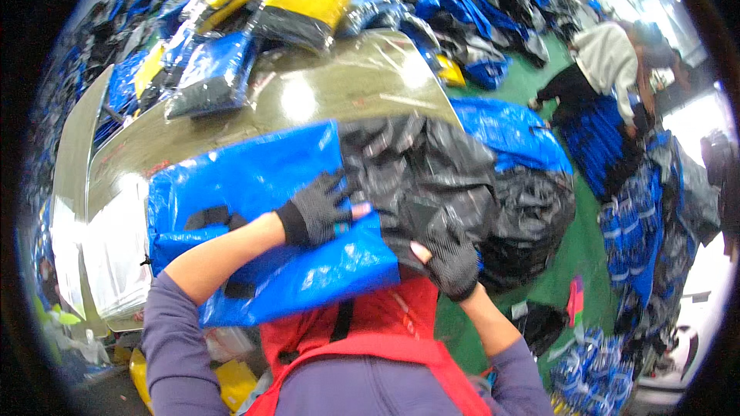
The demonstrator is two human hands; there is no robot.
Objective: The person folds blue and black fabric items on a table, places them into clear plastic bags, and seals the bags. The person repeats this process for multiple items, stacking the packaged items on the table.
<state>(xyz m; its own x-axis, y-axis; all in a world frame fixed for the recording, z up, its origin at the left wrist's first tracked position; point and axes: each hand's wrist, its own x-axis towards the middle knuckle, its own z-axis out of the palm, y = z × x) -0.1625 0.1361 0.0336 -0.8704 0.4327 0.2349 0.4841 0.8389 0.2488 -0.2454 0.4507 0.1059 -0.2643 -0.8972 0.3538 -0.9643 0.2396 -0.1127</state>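
My left hand (316,208), in a dark grey glove with a bare thumb tip, lies with fingers spread on a large blue plastic bag (247,166). A blue flap is folded back under its wrist side, and black straps show on the blue surface. Crumpled black plastic sheeting (416,162) joins the blue part on the right. Against its near edge rests my right hand (453,258), gloved the same way, with the thumb held apart from the fingers. The near edge of the bag overhangs my red apron (308,331).
Clear-wrapped packs in yellow and black (308,0) and in blue and black (216,69) sit on the shiny table (301,96). More blue and black material (524,139) bulges beyond its right edge. Another person (597,100) bends over blue goods at right. Bundles (593,370) lie on the green floor.
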